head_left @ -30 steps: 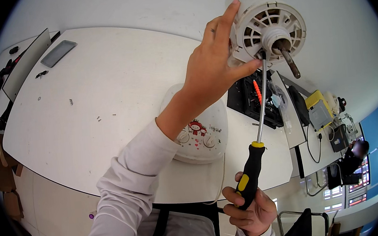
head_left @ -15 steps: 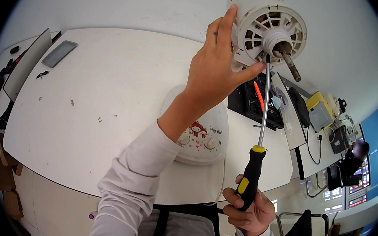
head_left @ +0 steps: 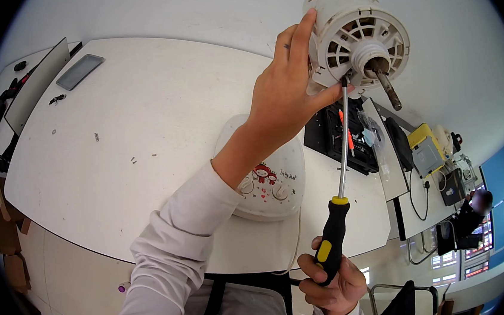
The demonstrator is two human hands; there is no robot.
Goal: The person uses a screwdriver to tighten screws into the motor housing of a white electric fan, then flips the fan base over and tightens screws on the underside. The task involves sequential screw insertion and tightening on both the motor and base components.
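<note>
My left hand (head_left: 285, 88) grips the side of a white fan motor housing (head_left: 364, 47), its fingers along the shell and its thumb below the vented front. A rusty shaft sticks out of the round collar. In my right hand (head_left: 338, 291) is a black and yellow screwdriver (head_left: 334, 234), pointing upward. Its dark tip meets the lower part of the vented front, left of the collar and close to my left thumb. Whether it sits in a screw cannot be made out. Behind my left forearm stands the white fan base (head_left: 268, 207) with knobs and a red cartoon print.
The white table (head_left: 156, 94) carries several small screws (head_left: 134, 160) and a grey tray (head_left: 80, 72). A black tool case (head_left: 359, 154) with an orange-handled tool lies to the right. Farther right are a yellow-and-grey case (head_left: 427, 149) and a seated person (head_left: 470, 219).
The screwdriver tip has shifted left and slightly up, from beside the collar to the vented front near my left thumb. My left hand and the motor housing have hardly moved.
</note>
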